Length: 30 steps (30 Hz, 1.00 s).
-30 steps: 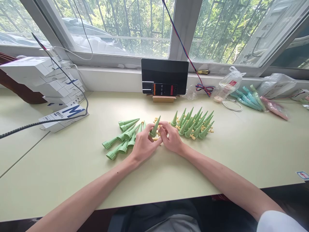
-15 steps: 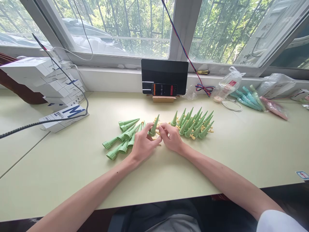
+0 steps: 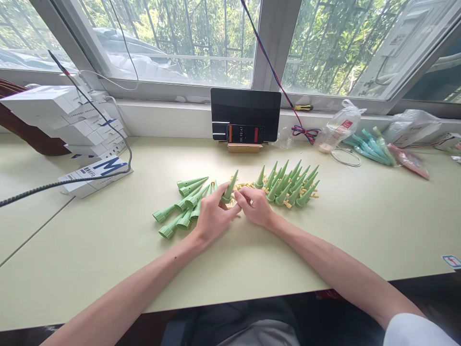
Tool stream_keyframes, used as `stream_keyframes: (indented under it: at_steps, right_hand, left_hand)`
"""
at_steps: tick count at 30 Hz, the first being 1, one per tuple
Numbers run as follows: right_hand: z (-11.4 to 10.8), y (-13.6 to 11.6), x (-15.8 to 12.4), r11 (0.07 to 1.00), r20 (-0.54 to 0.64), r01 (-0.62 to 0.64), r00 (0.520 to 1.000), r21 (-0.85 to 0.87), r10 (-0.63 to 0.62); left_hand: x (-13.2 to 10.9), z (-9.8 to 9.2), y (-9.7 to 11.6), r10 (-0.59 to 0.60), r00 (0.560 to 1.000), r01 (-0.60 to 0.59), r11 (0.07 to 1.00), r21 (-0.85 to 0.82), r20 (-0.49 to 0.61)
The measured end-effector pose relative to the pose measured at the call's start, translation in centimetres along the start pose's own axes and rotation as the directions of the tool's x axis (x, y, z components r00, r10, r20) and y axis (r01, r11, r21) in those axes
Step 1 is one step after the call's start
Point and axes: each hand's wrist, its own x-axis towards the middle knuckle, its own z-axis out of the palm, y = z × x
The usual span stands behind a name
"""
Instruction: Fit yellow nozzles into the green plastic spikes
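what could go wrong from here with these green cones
The right hand is close to the point-up green cones, so a sideways bump might topple some. Small yellow pieces lie loose just beyond it and could get scattered. The cone held in the left hand might slip if that grip loosens.

My left grip [image 3: 215,211] partly hides the base of its green spike [image 3: 229,188], my right grip [image 3: 256,207] conceals whatever it may pinch, and my view's bottom edge cuts off my white sleeve [image 3: 410,330].
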Motion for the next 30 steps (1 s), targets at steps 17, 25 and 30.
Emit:
stream_keyframes:
  at_steps: [17,25,30]
  right_hand:
    - [-0.20,0.31,0.00,0.979,-0.019,0.191,0.981,-0.066,-0.193]
    - [-0.06,0.29,0.02,0.991,0.017,0.110,0.994,-0.077,-0.109]
    - [-0.01,0.16,0.10,0.998,0.035,0.059,0.998,-0.022,-0.058]
  left_hand:
    - [-0.04,-0.10,-0.25,0.046,0.996,-0.054,0.992,0.114,0.078]
    - [0.01,0.05,-0.45,0.022,0.998,-0.029,0.993,0.112,0.064]
    - [0.02,0.02,-0.57,0.015,0.998,-0.022,0.993,0.116,0.055]
